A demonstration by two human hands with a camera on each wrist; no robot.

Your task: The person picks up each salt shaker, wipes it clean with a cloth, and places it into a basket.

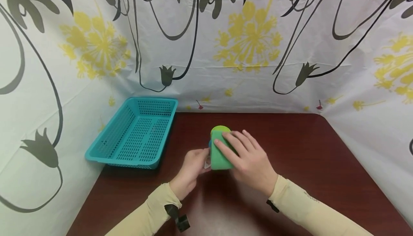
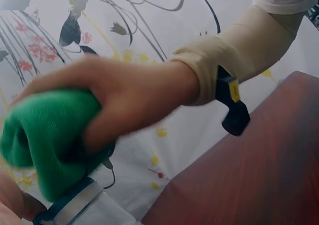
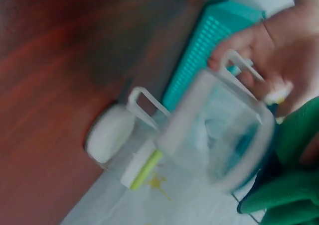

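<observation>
My left hand (image 1: 191, 168) pinches the small white handle (image 3: 241, 63) of a clear plastic container (image 3: 199, 130), which has pale edges and a teal-blue rim. My right hand (image 1: 248, 157) grips a green cloth (image 1: 220, 151) and holds it against the container. In the left wrist view the cloth (image 2: 55, 130) hangs in folds from the right hand (image 2: 124, 90), over the rim. A lime-green part (image 1: 221, 128) shows just past the cloth. In the right wrist view a second white handle (image 3: 147, 105) and a white oval part (image 3: 109, 133) appear; blur hides how they join.
A turquoise perforated basket (image 1: 155, 162) stands at the left back of the dark red-brown table (image 1: 274, 135). Patterned white sheeting (image 1: 200, 49) surrounds the table behind and at the sides. Black straps with small mounts (image 1: 177, 218) sit on the wrists.
</observation>
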